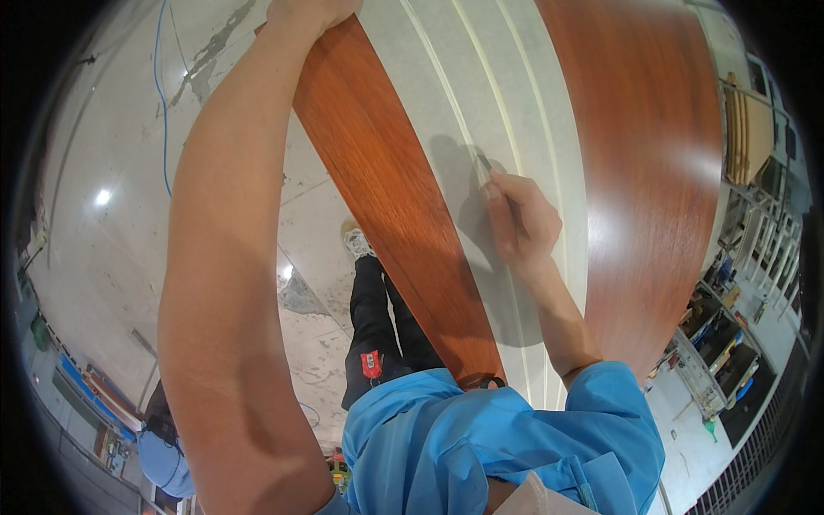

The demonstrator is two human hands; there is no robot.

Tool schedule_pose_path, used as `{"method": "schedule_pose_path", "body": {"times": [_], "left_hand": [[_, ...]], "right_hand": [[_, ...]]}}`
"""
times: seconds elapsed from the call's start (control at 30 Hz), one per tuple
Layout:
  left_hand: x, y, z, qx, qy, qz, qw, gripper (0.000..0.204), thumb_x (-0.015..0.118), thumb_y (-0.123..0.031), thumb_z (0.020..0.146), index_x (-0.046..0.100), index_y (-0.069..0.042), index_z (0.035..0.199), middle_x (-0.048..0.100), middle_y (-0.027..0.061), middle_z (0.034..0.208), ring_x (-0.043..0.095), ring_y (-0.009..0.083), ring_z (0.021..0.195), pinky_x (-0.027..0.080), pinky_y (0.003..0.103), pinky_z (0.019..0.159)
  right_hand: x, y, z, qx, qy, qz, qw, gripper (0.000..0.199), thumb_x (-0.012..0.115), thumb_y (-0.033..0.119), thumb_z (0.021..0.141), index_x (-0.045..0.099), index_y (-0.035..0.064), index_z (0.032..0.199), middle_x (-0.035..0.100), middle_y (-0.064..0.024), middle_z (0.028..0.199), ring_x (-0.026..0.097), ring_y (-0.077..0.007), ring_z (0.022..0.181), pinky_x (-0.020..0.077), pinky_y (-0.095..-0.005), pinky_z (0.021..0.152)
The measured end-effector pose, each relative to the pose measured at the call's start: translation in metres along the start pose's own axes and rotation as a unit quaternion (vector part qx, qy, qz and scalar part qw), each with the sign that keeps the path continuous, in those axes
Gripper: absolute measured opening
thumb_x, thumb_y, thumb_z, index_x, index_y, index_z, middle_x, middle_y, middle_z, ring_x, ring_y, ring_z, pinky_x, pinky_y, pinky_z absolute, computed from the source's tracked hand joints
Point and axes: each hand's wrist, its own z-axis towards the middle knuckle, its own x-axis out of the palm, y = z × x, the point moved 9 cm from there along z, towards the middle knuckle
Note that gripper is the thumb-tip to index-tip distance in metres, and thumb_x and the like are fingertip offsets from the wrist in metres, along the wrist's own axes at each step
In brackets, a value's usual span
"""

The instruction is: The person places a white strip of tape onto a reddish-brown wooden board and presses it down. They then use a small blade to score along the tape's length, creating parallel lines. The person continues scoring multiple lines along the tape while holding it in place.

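Your left hand (311, 12) grips the far edge of the reddish wood-grain panel (386, 189) standing before you, while your right hand (519, 223) pinches a small dark tool (483, 163) against its pale grooved centre strip (481, 86).

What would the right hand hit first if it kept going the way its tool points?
The right hand points a thin tool up along the pale grooved strip of the panel. Its tip already seems to touch that strip; nothing else lies ahead as far as the picture shows, though depth is unclear.
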Motion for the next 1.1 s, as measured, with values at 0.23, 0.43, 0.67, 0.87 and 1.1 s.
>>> {"method": "schedule_pose_path", "body": {"times": [0.23,0.43,0.67,0.87,1.1], "left_hand": [[0.001,0.002,0.000,-0.024,0.015,-0.006,1.000,0.075,0.036,-0.052,0.113,0.076,0.010,0.106,0.073,0.0366,0.115,0.069,0.0503,0.116,0.051,0.055,0.106],[0.005,0.002,0.000,-0.020,0.019,-0.005,1.000,0.075,0.036,-0.053,0.112,0.077,0.010,0.111,0.072,0.0367,0.119,0.068,0.0500,0.119,0.050,0.055,0.108],[0.010,0.004,0.001,-0.036,0.017,0.011,0.999,0.077,0.036,-0.056,0.112,0.077,0.009,0.112,0.072,0.0362,0.122,0.067,0.0497,0.123,0.049,0.055,0.110],[0.009,0.005,0.002,-0.024,0.006,0.018,1.000,0.077,0.036,-0.057,0.112,0.077,0.008,0.110,0.073,0.0355,0.119,0.069,0.0496,0.119,0.051,0.056,0.108],[0.013,0.005,0.001,-0.024,0.018,0.015,0.999,0.078,0.036,-0.057,0.112,0.077,0.009,0.110,0.073,0.0354,0.119,0.068,0.0499,0.119,0.050,0.056,0.108]], "right_hand": [[0.000,0.000,-0.002,-0.009,0.000,-0.011,1.000,0.018,0.072,-0.008,0.097,0.072,-0.0023,0.115,0.077,-0.0124,0.096,0.073,-0.0173,0.078,0.0560,-0.0272,0.069],[0.000,-0.002,-0.006,-0.021,-0.001,-0.001,1.000,0.028,0.072,-0.013,0.092,0.071,-0.0009,0.117,0.077,-0.0148,0.097,0.074,-0.0232,0.075,0.0563,-0.0311,0.064],[0.000,-0.007,-0.011,-0.018,0.002,0.000,1.000,0.027,0.073,-0.012,0.092,0.070,-0.0010,0.116,0.077,-0.0153,0.097,0.074,-0.0234,0.075,0.0562,-0.0311,0.064],[0.001,-0.010,-0.013,-0.008,0.001,0.003,1.000,0.026,0.073,-0.011,0.093,0.070,-0.0009,0.116,0.077,-0.0151,0.095,0.074,-0.0234,0.074,0.0561,-0.0314,0.064],[0.002,-0.010,-0.018,-0.012,-0.001,-0.001,1.000,0.025,0.073,-0.012,0.092,0.070,-0.0012,0.115,0.077,-0.0152,0.095,0.074,-0.0230,0.075,0.0563,-0.0310,0.065]]}}
